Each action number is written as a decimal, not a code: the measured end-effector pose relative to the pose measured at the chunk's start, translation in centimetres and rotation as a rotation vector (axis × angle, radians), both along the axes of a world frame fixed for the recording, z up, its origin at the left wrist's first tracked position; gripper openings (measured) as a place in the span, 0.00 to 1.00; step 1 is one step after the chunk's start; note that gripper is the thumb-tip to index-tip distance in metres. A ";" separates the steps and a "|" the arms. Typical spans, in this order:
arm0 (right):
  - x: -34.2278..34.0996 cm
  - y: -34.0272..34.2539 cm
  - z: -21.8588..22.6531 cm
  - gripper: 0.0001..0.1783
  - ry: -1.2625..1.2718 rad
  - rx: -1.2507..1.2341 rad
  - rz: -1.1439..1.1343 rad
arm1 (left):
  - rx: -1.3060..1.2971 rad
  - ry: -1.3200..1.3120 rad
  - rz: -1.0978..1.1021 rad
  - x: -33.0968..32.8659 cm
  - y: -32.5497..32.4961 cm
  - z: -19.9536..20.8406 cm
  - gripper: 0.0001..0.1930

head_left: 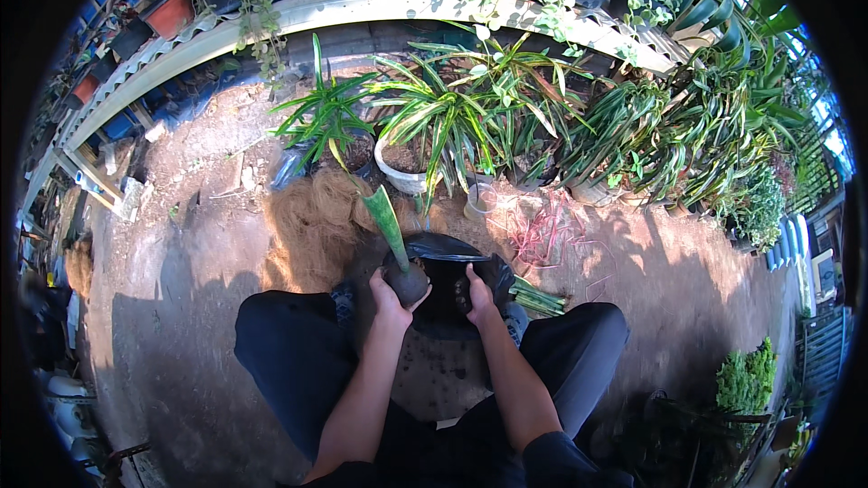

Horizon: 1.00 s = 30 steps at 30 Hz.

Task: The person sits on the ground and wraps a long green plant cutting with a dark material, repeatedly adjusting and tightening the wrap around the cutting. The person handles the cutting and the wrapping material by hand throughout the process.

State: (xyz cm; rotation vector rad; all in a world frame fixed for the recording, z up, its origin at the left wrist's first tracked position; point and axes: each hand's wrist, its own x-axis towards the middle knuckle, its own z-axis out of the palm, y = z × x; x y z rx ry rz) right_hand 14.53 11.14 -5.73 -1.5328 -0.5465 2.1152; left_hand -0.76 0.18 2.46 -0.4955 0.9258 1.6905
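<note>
My left hand (pixel 391 298) is closed round a dark soil ball (pixel 409 284), from which a single green snake plant leaf (pixel 387 224) rises, tilted to the left. Close by on the right, my right hand (pixel 480 296) is held half-curled, thumb up and apart from the fingers. Its fingers are dark with soil, and no object shows in them. Between and behind both hands is a black plastic bag (pixel 441 247), its mouth open and its inside dark. What lies deep in the bag cannot be made out.
Brown fibre (pixel 312 221) is heaped left of the bag. Cut green leaves (pixel 538 296) lie by my right knee, with tangled pink string (pixel 551 233) beyond. A clear cup (pixel 479 202) and a white pot (pixel 404 177) of striped plants stand ahead, below a shelf (pixel 362 7).
</note>
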 end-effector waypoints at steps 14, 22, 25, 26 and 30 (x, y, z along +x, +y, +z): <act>-0.6 -0.7 0.3 0.14 -0.082 0.060 0.142 | -0.008 -0.002 0.010 -0.1 0.0 -0.1 0.23; 0.4 -1.3 1.0 0.11 0.240 0.110 0.169 | -0.013 -0.008 0.013 0.0 0.0 -0.4 0.24; 0.7 -1.4 0.9 0.12 0.219 0.098 0.215 | -0.003 -0.007 0.001 -0.1 0.1 -0.7 0.24; 0.8 -1.4 0.9 0.12 0.243 0.116 0.253 | -0.006 -0.001 -0.001 -0.1 0.1 -0.8 0.24; 1.0 -1.4 0.5 0.10 0.227 0.176 0.309 | -0.018 0.012 0.001 0.0 0.2 -0.7 0.25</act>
